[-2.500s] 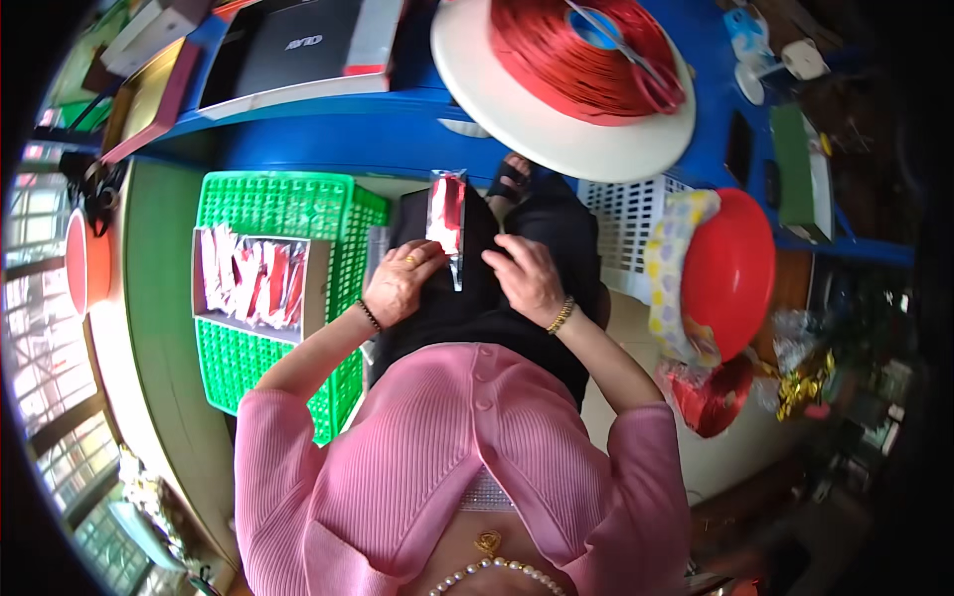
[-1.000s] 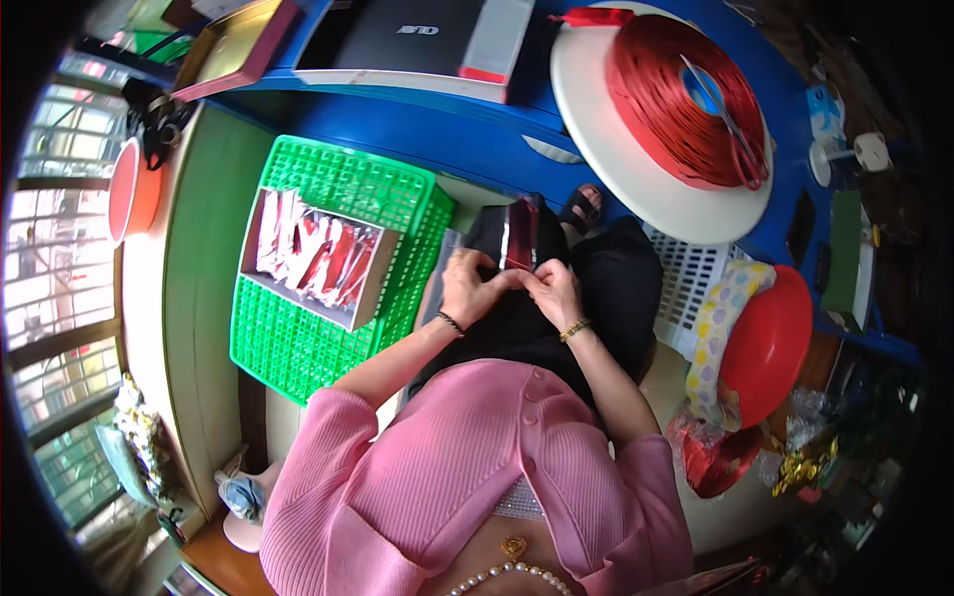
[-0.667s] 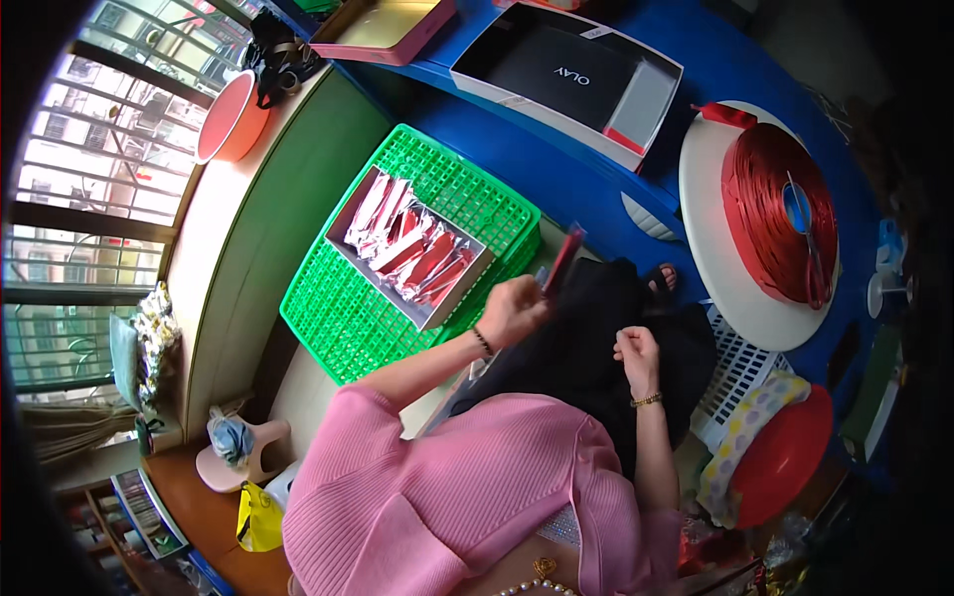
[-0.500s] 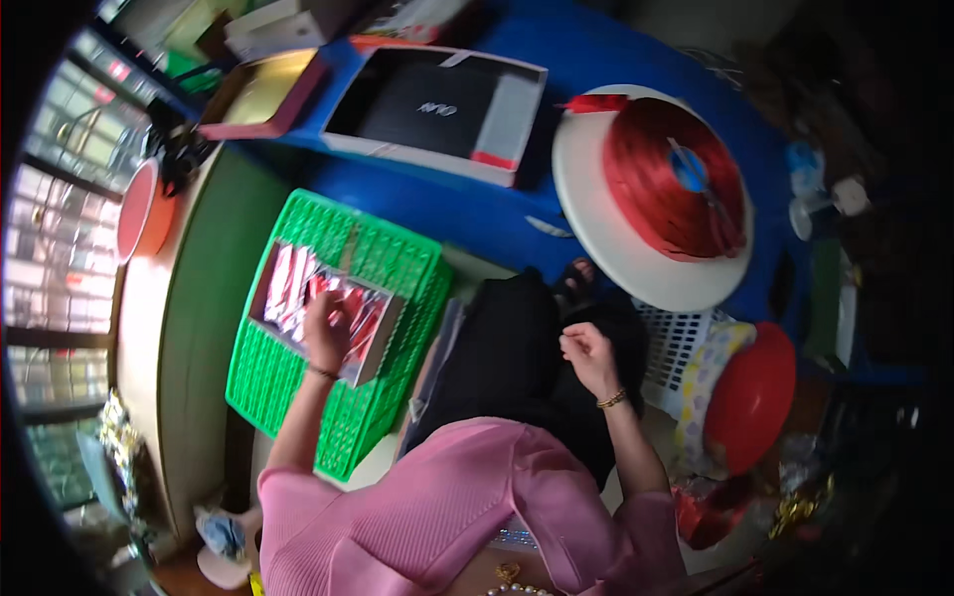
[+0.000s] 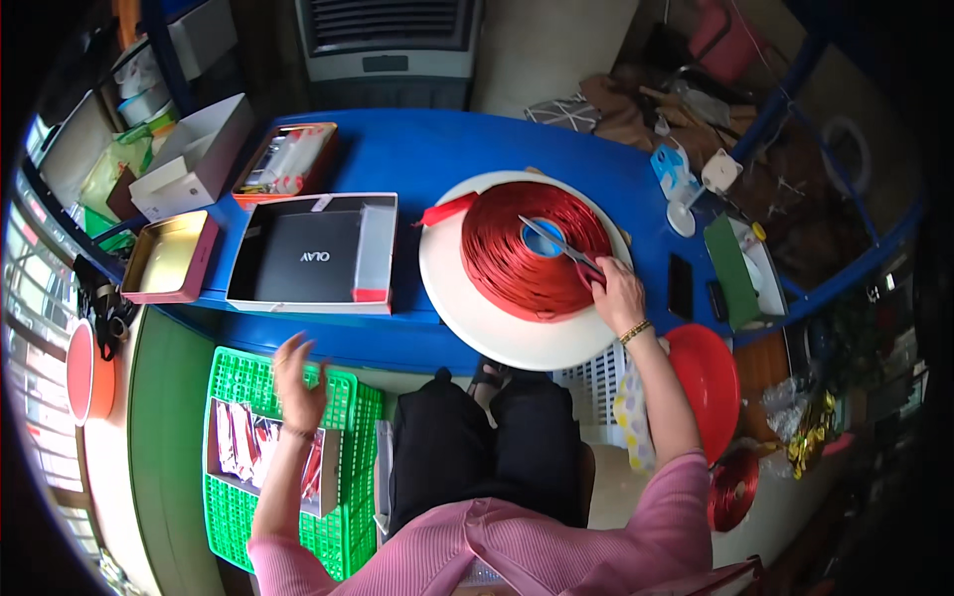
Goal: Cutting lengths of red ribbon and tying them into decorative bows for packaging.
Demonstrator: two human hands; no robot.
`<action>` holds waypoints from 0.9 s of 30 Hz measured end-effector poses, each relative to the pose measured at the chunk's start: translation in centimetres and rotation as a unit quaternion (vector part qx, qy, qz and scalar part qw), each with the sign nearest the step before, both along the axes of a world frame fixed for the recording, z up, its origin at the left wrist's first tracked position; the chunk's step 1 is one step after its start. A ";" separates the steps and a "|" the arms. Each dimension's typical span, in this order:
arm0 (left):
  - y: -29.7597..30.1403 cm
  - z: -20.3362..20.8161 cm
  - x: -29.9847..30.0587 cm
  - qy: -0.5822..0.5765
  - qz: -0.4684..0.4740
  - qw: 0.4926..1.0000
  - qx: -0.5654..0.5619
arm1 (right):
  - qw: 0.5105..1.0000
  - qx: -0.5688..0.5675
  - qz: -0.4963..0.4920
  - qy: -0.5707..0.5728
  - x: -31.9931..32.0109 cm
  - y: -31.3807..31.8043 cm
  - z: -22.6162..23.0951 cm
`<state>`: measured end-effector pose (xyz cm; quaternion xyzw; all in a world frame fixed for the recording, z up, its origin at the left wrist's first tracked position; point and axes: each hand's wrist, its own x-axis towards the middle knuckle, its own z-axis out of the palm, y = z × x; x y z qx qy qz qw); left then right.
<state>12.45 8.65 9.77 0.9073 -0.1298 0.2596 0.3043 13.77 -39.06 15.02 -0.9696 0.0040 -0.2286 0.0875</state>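
My left hand [image 5: 296,382] hovers with spread fingers, holding nothing, above a green plastic crate [image 5: 243,382]. In the crate lies a shallow box of red and white packets [image 5: 234,445]. My right hand [image 5: 618,291] reaches onto a large red ribbon spool [image 5: 532,246] on a white disc [image 5: 467,308]. It rests at the handles of a pair of scissors [image 5: 558,243] lying across the spool; whether the fingers grip them is unclear. The spool sits on a blue table [image 5: 437,149].
An open black box [image 5: 313,253], a gold tin [image 5: 169,256], a white carton [image 5: 194,159] and a tray of small items [image 5: 288,164] stand on the table's left. A red bowl [image 5: 708,382] and white basket [image 5: 596,375] sit at my right. A fan unit [image 5: 388,45] stands behind.
My left hand set the red packet in the crate's box and now lifts off with nothing in it. My right hand left my lap and reached up onto the ribbon spool.
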 end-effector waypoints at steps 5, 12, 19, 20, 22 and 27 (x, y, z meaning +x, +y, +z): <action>-13.8 4.3 12.6 -0.058 -0.182 0.981 0.034 | 0.976 -0.053 -0.062 0.200 3.3 -1.4 0.0; -19.5 1.1 23.9 0.226 -0.008 0.942 0.247 | 0.960 0.012 -0.100 0.260 4.6 -2.2 2.7; -16.5 3.2 13.5 0.165 -0.114 0.918 0.341 | 0.816 0.539 0.016 0.208 -1.4 -3.3 2.9; -14.7 2.9 11.2 0.160 -0.132 0.929 0.305 | 0.811 0.541 0.033 0.218 -2.4 -2.8 3.0; -11.3 3.0 6.3 0.194 -0.121 0.926 0.301 | 0.825 0.519 0.038 0.219 -4.1 -1.9 2.0; 0.0 -0.6 -8.2 0.232 -0.038 0.960 0.150 | 0.912 0.391 0.045 0.113 -5.0 3.0 1.5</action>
